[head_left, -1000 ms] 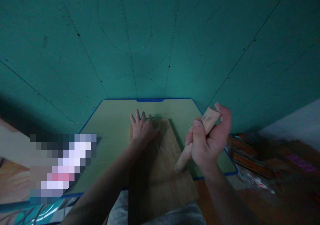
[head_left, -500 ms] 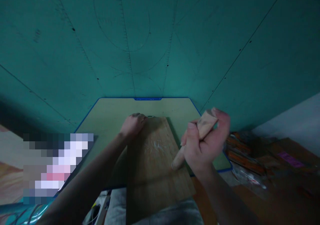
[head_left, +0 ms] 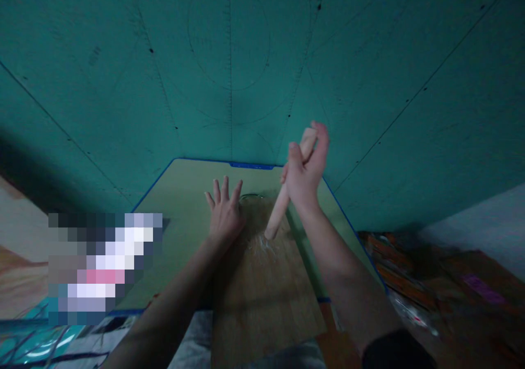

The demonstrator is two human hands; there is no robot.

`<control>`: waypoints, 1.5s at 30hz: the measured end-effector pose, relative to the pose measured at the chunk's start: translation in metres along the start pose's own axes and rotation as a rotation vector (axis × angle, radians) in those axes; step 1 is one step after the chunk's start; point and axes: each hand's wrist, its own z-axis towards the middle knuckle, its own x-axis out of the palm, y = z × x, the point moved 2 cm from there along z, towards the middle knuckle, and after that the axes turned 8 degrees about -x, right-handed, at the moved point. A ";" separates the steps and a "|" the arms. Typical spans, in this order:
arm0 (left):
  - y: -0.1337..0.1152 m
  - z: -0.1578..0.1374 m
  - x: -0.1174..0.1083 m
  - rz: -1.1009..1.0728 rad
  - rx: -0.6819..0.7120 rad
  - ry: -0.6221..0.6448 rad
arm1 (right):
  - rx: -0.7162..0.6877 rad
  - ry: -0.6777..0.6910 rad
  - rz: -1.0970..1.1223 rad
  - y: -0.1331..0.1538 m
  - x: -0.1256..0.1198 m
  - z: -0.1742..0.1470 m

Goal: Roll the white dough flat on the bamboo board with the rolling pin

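Note:
A wooden cutting board (head_left: 262, 292) with a metal ring handle (head_left: 251, 196) lies lengthwise on a pale table, its near end overhanging the edge. My left hand (head_left: 225, 213) is open with fingers spread, its palm by the board's far left edge. Gripped in my right hand (head_left: 305, 177) is a plain wooden rolling pin (head_left: 281, 208), tilted with its upper end away from me. Its lower end is at whitish scraps or scratch marks (head_left: 264, 244) on the board; whether it touches the wood, I cannot tell.
The pale table (head_left: 172, 238) has a blue rim and stands against a green wall (head_left: 229, 74) with pencil lines. A pixelated patch (head_left: 106, 259) covers something at the left. Cardboard boxes (head_left: 471, 281) and plastic wrapping (head_left: 414, 311) lie at the right.
My right hand has moved the rolling pin forward and left, bringing its lower end to the whitish marks. My left hand's fingers have spread out near the board's far end. The view has shifted slightly.

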 end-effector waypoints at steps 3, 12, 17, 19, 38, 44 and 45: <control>0.002 0.001 0.004 0.034 -0.106 -0.018 | -0.004 0.023 -0.080 -0.035 0.040 0.009; 0.008 0.008 0.007 -0.103 -0.074 0.065 | 0.248 0.159 -0.073 -0.083 0.078 -0.019; 0.008 0.008 0.005 -0.099 -0.075 0.090 | 0.454 0.265 0.018 -0.068 0.068 -0.054; 0.008 0.008 0.005 -0.108 -0.067 0.091 | 0.453 0.272 0.052 -0.064 0.069 -0.049; 0.010 0.007 0.003 -0.294 -0.111 0.069 | 0.419 0.191 -0.006 -0.061 0.053 -0.045; 0.016 0.003 -0.001 -0.472 -0.173 -0.001 | 0.439 -0.027 -0.116 -0.070 0.020 -0.011; 0.016 0.002 -0.001 -0.471 -0.179 0.017 | 0.428 -0.052 -0.142 -0.071 0.015 -0.007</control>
